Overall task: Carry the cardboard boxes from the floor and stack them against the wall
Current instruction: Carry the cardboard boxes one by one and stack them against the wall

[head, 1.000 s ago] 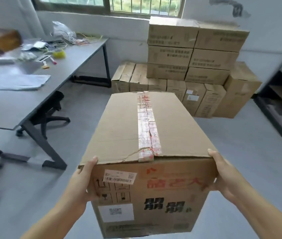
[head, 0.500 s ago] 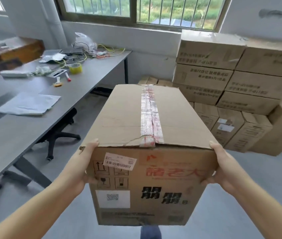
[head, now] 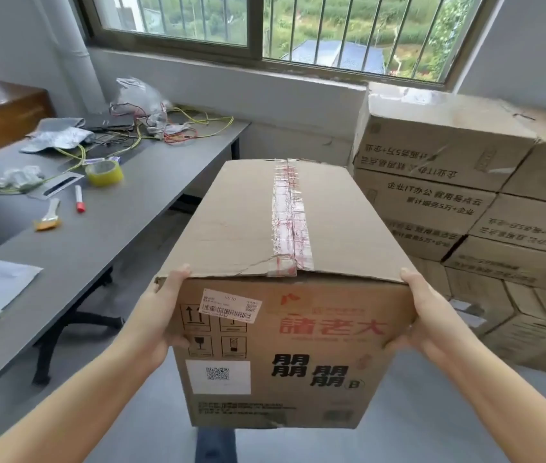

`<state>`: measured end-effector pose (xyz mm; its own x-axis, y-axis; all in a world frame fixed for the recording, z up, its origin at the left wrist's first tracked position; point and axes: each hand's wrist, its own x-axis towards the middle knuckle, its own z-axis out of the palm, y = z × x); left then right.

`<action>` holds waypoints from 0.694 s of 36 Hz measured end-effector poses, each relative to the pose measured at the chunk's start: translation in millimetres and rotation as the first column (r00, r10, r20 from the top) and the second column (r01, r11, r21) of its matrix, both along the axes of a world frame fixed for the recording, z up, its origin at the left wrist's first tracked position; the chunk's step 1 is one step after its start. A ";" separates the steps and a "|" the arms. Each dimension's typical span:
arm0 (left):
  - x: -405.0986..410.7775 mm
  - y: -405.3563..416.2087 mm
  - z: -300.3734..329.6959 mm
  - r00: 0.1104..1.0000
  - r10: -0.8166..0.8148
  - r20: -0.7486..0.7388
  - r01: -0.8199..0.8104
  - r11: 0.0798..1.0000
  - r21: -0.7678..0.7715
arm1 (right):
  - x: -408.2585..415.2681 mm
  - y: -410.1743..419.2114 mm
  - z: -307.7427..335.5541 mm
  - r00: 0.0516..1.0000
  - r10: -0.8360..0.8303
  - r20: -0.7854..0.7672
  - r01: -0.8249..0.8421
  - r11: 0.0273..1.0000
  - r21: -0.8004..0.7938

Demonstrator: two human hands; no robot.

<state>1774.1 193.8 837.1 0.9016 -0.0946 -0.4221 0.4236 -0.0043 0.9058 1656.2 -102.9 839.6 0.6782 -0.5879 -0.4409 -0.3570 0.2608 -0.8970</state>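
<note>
Fingers (head: 412, 279) of both hands hug the box (head: 285, 262), maybe underneath too, so keep it level nearing the stack (head: 465, 182)

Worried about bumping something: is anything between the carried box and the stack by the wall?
Nothing visible: the carried box has open floor toward the stack ahead-right; the table stays to its left.

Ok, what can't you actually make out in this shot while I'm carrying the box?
- Head view: the fingers of the left hand and right hand are hidden behind the sides of the carried box.
- The lower rows of the stacked boxes are partly blocked by the carried box; the stack's right side is cut off by the frame edge.
- The barcode label print is too small to read.
</note>
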 end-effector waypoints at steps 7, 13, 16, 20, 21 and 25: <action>169.5 -57.6 -4.5 0.997 -0.072 -0.021 0.072 0.997 -0.006 | 145.4 -49.5 -9.8 0.998 -0.059 -0.012 0.058 0.998 -0.029; 305.8 -110.7 -1.1 0.988 -0.157 0.008 0.157 0.988 0.011 | 256.9 -93.6 -8.4 0.991 -0.130 -0.014 0.130 0.991 0.009; 357.6 -140.5 -2.7 0.984 -0.176 0.021 0.176 0.984 0.013 | 301.4 -113.1 -9.1 0.986 -0.167 -0.014 0.167 0.986 0.012; 421.9 -180.4 -12.3 0.981 -0.191 0.027 0.191 0.982 -0.010 | 358.2 -144.8 -17.2 0.982 -0.188 -0.003 0.188 0.982 0.007; 436.3 -188.9 -18.6 0.979 -0.201 0.023 0.201 0.979 -0.022 | 371.7 -153.6 -22.4 0.983 -0.186 0.001 0.186 0.982 0.005; 479.9 -218.0 -58.0 0.963 -0.267 0.032 0.267 0.964 0.009 | 414.2 -188.2 -59.1 0.985 -0.174 0.002 0.174 0.985 0.025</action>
